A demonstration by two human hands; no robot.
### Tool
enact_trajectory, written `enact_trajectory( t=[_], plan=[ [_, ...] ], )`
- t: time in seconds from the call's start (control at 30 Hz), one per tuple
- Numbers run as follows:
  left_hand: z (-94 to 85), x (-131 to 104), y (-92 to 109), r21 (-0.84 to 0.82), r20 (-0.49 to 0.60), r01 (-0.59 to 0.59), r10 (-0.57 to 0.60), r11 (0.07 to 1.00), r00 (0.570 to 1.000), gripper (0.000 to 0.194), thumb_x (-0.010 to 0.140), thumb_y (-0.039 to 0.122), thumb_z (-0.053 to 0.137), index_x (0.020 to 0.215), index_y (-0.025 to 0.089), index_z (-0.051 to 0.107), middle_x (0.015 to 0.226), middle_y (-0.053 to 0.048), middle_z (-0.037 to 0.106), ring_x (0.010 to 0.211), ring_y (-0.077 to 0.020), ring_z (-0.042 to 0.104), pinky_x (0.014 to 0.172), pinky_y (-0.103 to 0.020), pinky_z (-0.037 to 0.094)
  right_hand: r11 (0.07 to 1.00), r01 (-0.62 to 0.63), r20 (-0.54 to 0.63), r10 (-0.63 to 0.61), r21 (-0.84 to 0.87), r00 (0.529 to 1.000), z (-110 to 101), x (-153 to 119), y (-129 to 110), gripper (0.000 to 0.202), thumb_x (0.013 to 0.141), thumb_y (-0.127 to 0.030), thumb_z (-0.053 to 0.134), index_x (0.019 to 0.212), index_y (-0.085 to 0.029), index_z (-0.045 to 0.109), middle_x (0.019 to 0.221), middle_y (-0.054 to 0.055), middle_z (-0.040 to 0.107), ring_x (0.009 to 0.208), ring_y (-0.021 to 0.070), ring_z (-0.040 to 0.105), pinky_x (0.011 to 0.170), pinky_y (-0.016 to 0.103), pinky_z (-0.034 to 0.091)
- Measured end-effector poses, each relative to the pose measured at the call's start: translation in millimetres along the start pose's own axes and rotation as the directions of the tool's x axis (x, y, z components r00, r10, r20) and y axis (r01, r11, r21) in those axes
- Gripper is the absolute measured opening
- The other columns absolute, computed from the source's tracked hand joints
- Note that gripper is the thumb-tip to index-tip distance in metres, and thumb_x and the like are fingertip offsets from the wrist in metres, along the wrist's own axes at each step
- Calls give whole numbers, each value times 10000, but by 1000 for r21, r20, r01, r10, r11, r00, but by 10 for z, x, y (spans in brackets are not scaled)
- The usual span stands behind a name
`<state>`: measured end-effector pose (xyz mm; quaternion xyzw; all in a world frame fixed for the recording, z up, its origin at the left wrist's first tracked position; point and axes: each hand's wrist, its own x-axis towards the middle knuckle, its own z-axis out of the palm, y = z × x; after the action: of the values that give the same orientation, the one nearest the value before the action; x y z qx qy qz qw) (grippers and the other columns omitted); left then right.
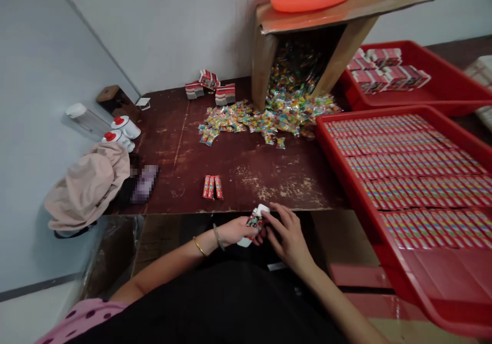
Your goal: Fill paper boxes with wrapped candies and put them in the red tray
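Observation:
Just past the table's front edge, my left hand (236, 230) is closed around a small candy box (254, 221), printed red and dark, with white flaps standing out at both ends. My right hand (289, 239) is beside it, fingers spread apart and fingertips at the box's upper white flap. Whether those fingertips press on the flap is hard to see. On the table ahead of my left hand lie several narrow red candy boxes (212, 187) side by side.
Wrapped candies (284, 113) spill from a cardboard box (265, 67) at the back. Stacks of flat cartons (225, 95) stand left of it. A red tray (442, 287) with rows of filled boxes is right, another red tray (423, 95) behind. Mugs (125, 126) and a cap (90, 187) are left.

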<state>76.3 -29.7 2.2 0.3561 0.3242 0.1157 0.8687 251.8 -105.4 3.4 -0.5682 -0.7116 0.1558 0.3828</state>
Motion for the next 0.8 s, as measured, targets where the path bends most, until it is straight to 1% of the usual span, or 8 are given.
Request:
enact_trajectory(
  t=[0.1, 0.2, 0.37, 0.43, 0.5, 0.63, 0.73, 0.8],
  plan=[
    [74, -21, -2, 24, -54, -25, 26, 999, 998, 303, 630, 305, 745, 811, 106, 607, 671, -2, 594, 592, -96, 548, 621, -246, 433, 988, -88, 20, 86, 128, 996, 15, 108, -41, 209, 838, -215, 531, 1002, -234, 660, 1355, 102, 505, 1293, 289, 403, 1048, 524, 338],
    [149, -54, 35, 43, -85, -25, 28, 999, 996, 261, 609, 262, 746, 746, 124, 572, 609, 28, 552, 538, -71, 503, 570, -216, 404, 955, -190, 199, 144, 230, 969, -53, 254, -103, 108, 805, -269, 597, 850, -213, 678, 1409, 104, 453, 1317, 302, 379, 1066, 512, 312],
    [215, -130, 147, 60, 189, 149, -158, 987, 969, 366, 565, 310, 791, 803, 102, 607, 745, -66, 649, 642, -148, 614, 644, -288, 474, 811, -343, 546, 35, 474, 837, -311, 456, -59, 219, 797, -400, 646, 795, -188, 702, 1394, 102, 472, 1252, 279, 478, 1015, 402, 401],
    [223, -109, 132, 101, 140, 106, -120, 989, 983, 419, 564, 388, 803, 791, 95, 608, 713, -74, 654, 619, -162, 615, 631, -302, 474, 791, -345, 531, 30, 505, 847, -351, 479, -40, 236, 804, -409, 642, 786, -182, 702, 1390, 97, 472, 1254, 271, 474, 1022, 379, 393],
    [230, -60, 71, 186, -61, -19, 31, 982, 998, 437, 551, 433, 814, 725, 105, 583, 624, -26, 611, 558, -130, 569, 588, -270, 443, 808, -333, 444, 100, 486, 890, -318, 452, -47, 231, 811, -406, 633, 792, -183, 692, 1301, 101, 545, 1191, 260, 520, 1012, 374, 397],
    [252, -18, -75, 387, -309, -178, 310, 904, 899, 425, 627, 480, 759, 713, 116, 559, 632, 7, 567, 579, -100, 528, 562, -220, 398, 772, -419, 297, 306, 478, 904, -141, 267, -122, 206, 865, -397, 550, 930, -209, 606, 933, 55, 674, 878, 198, 637, 820, 321, 501],
    [263, -107, -121, 481, -337, -282, 472, 830, 815, 418, 735, 423, 689, 1003, 149, 522, 802, -17, 624, 708, -127, 591, 638, -225, 442, 706, -497, 266, 420, 505, 868, -43, 81, -197, 319, 857, -392, 566, 1115, -238, 460, 946, 50, 681, 848, 195, 652, 747, 305, 526],
    [262, -195, -125, 529, -301, -320, 526, 786, 795, 462, 767, 379, 666, 1123, 179, 450, 856, -20, 634, 742, -128, 609, 676, -232, 459, 692, -519, 207, 486, 502, 849, -4, -36, -242, 414, 820, -411, 615, 1136, -244, 406, 907, 48, 684, 790, 195, 654, 714, 308, 533]
  ],
)
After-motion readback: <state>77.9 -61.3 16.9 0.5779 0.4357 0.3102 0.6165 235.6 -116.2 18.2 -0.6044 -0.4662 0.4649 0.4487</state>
